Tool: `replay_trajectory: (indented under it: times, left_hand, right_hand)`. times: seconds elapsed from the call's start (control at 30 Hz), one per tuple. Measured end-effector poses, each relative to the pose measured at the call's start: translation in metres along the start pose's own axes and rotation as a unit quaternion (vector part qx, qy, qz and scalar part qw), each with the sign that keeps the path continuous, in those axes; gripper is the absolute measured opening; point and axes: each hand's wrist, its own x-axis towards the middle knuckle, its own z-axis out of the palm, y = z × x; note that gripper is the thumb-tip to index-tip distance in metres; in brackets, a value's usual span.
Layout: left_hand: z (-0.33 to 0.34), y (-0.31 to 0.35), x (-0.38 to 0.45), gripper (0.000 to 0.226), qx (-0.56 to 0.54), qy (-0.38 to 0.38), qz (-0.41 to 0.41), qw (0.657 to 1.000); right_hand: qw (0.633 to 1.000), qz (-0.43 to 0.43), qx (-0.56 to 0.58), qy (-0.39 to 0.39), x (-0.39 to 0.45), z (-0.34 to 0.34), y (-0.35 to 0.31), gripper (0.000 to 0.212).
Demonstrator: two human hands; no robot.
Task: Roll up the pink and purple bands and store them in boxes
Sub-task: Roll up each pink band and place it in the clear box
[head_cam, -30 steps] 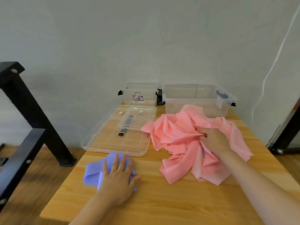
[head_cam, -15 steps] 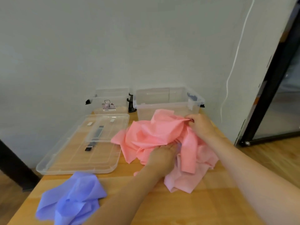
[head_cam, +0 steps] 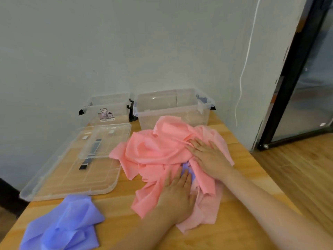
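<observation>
Head view: both hands now lie flat with straight fingers on the crumpled pink band (head_cam: 158, 152) in the middle of the table (head_cam: 239, 213), where half a second ago they were bunching it up. The left hand (head_cam: 177, 193) presses its near part and the right hand (head_cam: 207, 156) its far right part. The purple band (head_cam: 61, 226) lies loose at the near left corner, beside the clear lid (head_cam: 54, 183), with two clear boxes (head_cam: 173, 109) behind.
</observation>
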Motion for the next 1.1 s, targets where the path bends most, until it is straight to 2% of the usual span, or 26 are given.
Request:
replay_trajectory:
  times: [0.03,0.13,0.2,0.27,0.33,0.37,0.4,0.47,0.53,0.6,0.83,0.93,1.0,1.03,1.1]
  left_hand:
    - [-0.001,0.003,-0.004,0.053,-0.007,-0.008,0.003,1.0]
    - [-0.004,0.012,-0.014,0.061,-0.029,-0.03,0.0,0.999]
    - [-0.012,0.013,-0.02,0.066,-0.026,-0.013,0.012,0.999]
    - [-0.016,0.012,-0.02,0.07,-0.106,0.021,0.038,0.993]
    - [-0.023,0.008,-0.018,0.06,-0.25,0.053,0.016,0.967]
    - [-0.023,0.005,-0.014,0.056,-0.279,0.095,-0.006,0.955]
    - [-0.024,0.001,-0.009,0.058,-0.284,0.133,-0.024,0.949]
    - [-0.023,0.0,0.002,0.07,-0.239,0.17,-0.018,0.956]
    - [-0.022,0.005,0.009,0.1,-0.203,0.1,-0.011,0.974]
    - [-0.017,0.009,0.01,0.121,-0.182,0.019,-0.028,0.983]
    - [-0.01,0.025,0.01,0.137,-0.164,0.001,-0.09,0.982]
    - [-0.015,0.03,0.007,0.129,-0.19,-0.005,-0.1,0.977]
    - [-0.014,0.028,0.004,0.1,-0.129,0.023,-0.076,0.988]
    - [-0.017,0.028,-0.003,0.087,-0.129,0.008,-0.064,0.989]
    - [-0.032,0.025,-0.02,0.081,-0.09,0.015,-0.053,0.994]
  right_hand:
    - [1.0,0.011,-0.002,0.003,0.008,-0.004,0.003,0.053]
    - [0.998,0.054,0.001,-0.02,0.027,-0.012,0.01,0.052]
    - [0.994,0.092,0.005,-0.057,0.031,-0.014,0.014,0.053]
    - [0.992,0.113,0.02,-0.048,0.025,-0.015,0.014,0.052]
    - [0.994,0.091,0.037,0.056,0.009,-0.014,0.007,0.054]
    - [0.992,0.065,0.042,0.103,-0.002,-0.013,0.0,0.057]
    - [0.991,0.026,0.037,0.123,-0.014,-0.009,-0.005,0.059]
    - [0.995,-0.033,-0.012,0.089,-0.036,0.006,-0.008,0.056]
    - [0.999,0.01,-0.035,0.02,-0.051,0.016,0.005,0.054]
    - [0.998,0.051,-0.026,-0.004,-0.056,0.017,0.02,0.055]
    - [0.996,0.084,-0.006,0.005,-0.057,0.005,0.03,0.05]
    - [0.997,0.072,0.019,0.024,-0.06,-0.001,0.019,0.052]
    - [0.997,0.061,0.037,0.034,-0.062,-0.002,0.011,0.052]
    - [0.997,0.059,0.042,0.034,-0.062,-0.001,0.009,0.054]
    - [0.997,0.059,0.046,0.028,-0.063,0.002,0.006,0.053]
